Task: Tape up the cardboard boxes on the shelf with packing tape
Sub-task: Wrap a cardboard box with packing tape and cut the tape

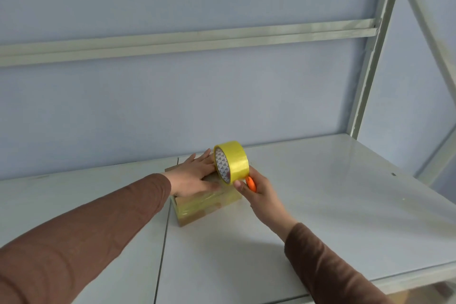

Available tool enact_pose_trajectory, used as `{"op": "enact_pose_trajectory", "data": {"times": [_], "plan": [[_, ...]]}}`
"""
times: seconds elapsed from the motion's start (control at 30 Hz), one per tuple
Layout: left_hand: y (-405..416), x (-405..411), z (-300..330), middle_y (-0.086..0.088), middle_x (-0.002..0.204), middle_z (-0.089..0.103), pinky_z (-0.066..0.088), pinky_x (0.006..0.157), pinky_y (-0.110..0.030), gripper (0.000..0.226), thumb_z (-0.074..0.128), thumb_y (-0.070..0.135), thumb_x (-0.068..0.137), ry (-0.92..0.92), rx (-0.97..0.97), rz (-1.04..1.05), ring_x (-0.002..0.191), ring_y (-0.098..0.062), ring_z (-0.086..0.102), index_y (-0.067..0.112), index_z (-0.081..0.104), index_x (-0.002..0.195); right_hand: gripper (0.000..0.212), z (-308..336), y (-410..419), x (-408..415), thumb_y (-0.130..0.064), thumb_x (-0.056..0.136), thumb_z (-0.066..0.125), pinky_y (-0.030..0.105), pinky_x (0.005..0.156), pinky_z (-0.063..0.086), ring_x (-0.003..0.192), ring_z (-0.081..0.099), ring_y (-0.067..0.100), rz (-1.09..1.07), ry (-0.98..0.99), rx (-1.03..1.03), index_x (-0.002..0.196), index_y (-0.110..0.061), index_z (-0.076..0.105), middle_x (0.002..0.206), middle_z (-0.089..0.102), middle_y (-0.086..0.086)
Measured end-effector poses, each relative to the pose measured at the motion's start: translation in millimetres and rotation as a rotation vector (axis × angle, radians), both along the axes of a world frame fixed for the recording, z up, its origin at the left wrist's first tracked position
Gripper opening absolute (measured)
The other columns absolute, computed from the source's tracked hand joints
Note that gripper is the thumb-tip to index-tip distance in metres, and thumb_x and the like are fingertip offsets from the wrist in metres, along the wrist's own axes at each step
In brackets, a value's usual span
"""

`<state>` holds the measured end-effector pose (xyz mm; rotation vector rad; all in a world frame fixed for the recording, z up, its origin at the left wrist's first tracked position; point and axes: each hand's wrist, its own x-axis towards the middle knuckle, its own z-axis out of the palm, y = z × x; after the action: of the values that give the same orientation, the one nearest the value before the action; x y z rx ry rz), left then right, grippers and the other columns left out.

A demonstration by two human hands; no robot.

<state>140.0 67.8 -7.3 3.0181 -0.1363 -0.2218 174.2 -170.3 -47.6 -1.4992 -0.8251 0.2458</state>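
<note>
Left hand [195, 175] lies flat, fingers straight, pressing the top of the small cardboard box [204, 207] on the grey shelf [333, 192]. The box looks light and would likely slide unless pinned like this; its sides are already glossy with tape, so probably slick. The yellow tape roll [232, 161] stands on edge at the box's right top edge. Right hand [259, 192] grips the roll's lower rim together with an orange tool [251, 184], apparently a cutter. Best hold: the roll's stiff core.
</note>
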Motion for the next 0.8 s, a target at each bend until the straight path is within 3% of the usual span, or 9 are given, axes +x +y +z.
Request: {"op": "enact_pose_trajectory", "data": {"times": [0.07, 0.13, 0.23, 0.37, 0.5, 0.57, 0.63, 0.73, 0.8], "plan": [[2.6, -1.1, -3.6, 0.017, 0.170, -0.007, -0.011, 0.126, -0.048, 0.060, 0.043, 0.056, 0.103, 0.007, 0.009, -0.013, 0.154, -0.012, -0.023, 0.043, 0.028, 0.159, 0.022, -3.8, -6.4, -7.6, -0.028, 0.098, 0.061, 0.028, 0.076, 0.044, 0.085, 0.054, 0.012, 0.006, -0.010, 0.018, 0.111, -0.011, 0.067, 0.094, 0.065, 0.015], [3.5, -0.2, -7.4, 0.013, 0.170, -0.014, -0.010, 0.125, -0.055, 0.053, 0.038, 0.056, 0.104, 0.005, 0.052, -0.015, 0.155, -0.016, -0.023, 0.046, 0.032, 0.156, 0.024, -9.8, -17.3, -13.8, -0.033, 0.096, 0.061, 0.030, 0.071, 0.041, 0.079, 0.049, 0.013, -0.008, -0.015, -0.012, 0.105, -0.012, 0.067, 0.084, 0.060, 0.010], [0.9, 0.6, -11.9, 0.013, 0.166, -0.021, -0.012, 0.122, -0.057, 0.063, 0.041, 0.057, 0.102, -0.008, 0.087, 0.034, 0.152, -0.017, -0.028, 0.069, 0.003, 0.150, 0.034, -17.9, -33.5, -24.0, -0.043, 0.092, 0.062, 0.029, 0.059, 0.029, 0.065, 0.034, 0.011, -0.071, -0.049, -0.111, 0.088, -0.010, 0.058, 0.069, 0.041, -0.007], [-7.5, -0.3, -9.4, 0.000, 0.172, -0.011, 0.000, 0.125, -0.057, 0.079, 0.044, 0.088, 0.080, -0.014, 0.069, 0.230, 0.158, -0.021, -0.012, 0.085, -0.019, 0.127, 0.044, -28.3, -56.3, -31.0, -0.040, 0.098, 0.067, 0.031, 0.061, 0.026, 0.066, 0.031, 0.015, -0.071, 0.066, -0.204, 0.092, 0.002, 0.057, 0.070, 0.035, -0.002], [-12.6, 1.9, 12.8, 0.002, 0.171, 0.012, 0.014, 0.123, -0.049, 0.081, 0.061, 0.078, 0.082, 0.049, -0.038, 0.241, 0.156, -0.024, 0.011, 0.079, 0.007, 0.141, 0.039, -13.2, -77.9, -37.9, -0.042, 0.095, 0.070, 0.024, 0.059, 0.027, 0.071, 0.037, 0.015, -0.041, 0.180, -0.199, 0.096, -0.004, 0.066, 0.074, 0.045, 0.000], [-12.5, 4.3, 29.0, 0.003, 0.161, 0.038, 0.035, 0.115, -0.033, 0.071, 0.072, 0.060, 0.086, 0.154, -0.354, 0.238, 0.143, -0.018, 0.043, 0.074, 0.028, 0.141, 0.037, 3.4, -79.4, -41.8, -0.052, 0.085, 0.069, 0.022, 0.059, 0.032, 0.069, 0.041, 0.014, -0.041, 0.189, -0.177, 0.096, -0.017, 0.071, 0.074, 0.049, -0.002], [-13.8, 4.9, 42.0, 0.003, 0.140, 0.064, 0.056, 0.094, -0.028, 0.056, 0.075, 0.045, 0.088, 0.302, -0.711, 0.262, 0.116, -0.015, 0.069, 0.065, 0.048, 0.133, 0.029, 19.1, -77.8, -42.8, -0.047, 0.083, 0.071, 0.032, 0.068, 0.043, 0.073, 0.050, 0.017, -0.050, 0.241, -0.092, 0.099, -0.023, 0.073, 0.078, 0.058, 0.002], [-10.5, 1.6, 50.8, -0.002, 0.127, 0.073, 0.058, 0.096, -0.043, 0.050, 0.071, 0.045, 0.089, 0.407, -0.838, 0.321, 0.114, -0.027, 0.071, 0.044, 0.057, 0.136, 0.014, 36.8, -69.0, -40.7, -0.025, 0.095, 0.072, 0.044, 0.086, 0.053, 0.085, 0.063, 0.019, -0.062, 0.268, 0.013, 0.108, -0.019, 0.073, 0.086, 0.071, 0.001], [-6.8, 1.0, 54.1, 0.007, 0.140, 0.064, 0.049, 0.109, -0.039, 0.053, 0.064, 0.044, 0.098, 0.311, -0.692, 0.282, 0.124, -0.019, 0.064, 0.044, 0.047, 0.148, 0.016, 47.3, -61.2, -37.6, -0.020, 0.097, 0.067, 0.043, 0.093, 0.054, 0.091, 0.066, 0.019, -0.048, 0.255, 0.012, 0.113, -0.019, 0.071, 0.093, 0.074, 0.006]]}}
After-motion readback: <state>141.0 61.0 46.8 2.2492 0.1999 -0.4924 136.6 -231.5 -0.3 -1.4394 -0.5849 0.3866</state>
